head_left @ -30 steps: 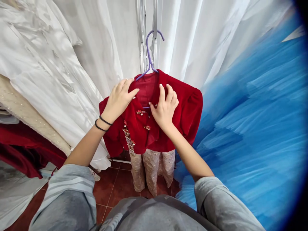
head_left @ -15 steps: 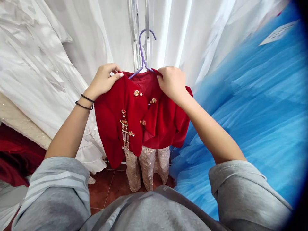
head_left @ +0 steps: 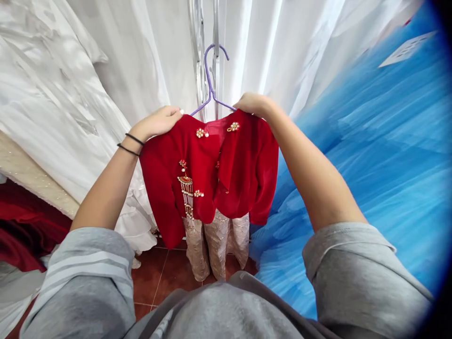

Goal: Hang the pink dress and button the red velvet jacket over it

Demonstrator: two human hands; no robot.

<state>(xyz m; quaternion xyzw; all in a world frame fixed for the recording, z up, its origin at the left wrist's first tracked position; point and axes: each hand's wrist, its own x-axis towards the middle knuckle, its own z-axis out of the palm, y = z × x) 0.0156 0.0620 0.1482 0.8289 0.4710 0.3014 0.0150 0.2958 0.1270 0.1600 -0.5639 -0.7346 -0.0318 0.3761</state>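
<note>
Red velvet jacket (head_left: 208, 174), on purple hanger (head_left: 211, 84). Left hand (head_left: 160, 121) clamped on one shoulder edge, right hand (head_left: 254, 103) on the other. White gowns (head_left: 70, 94) press close outside the left grip; blue tulle (head_left: 370, 155) crowds the right. Open room only below: beaded trousers (head_left: 215, 245), tiled floor (head_left: 158, 278).

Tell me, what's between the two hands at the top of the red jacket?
In the head view, between the left hand and the right hand sits the red jacket collar with two gold flower clasps, and the purple hanger rises from there.
</note>
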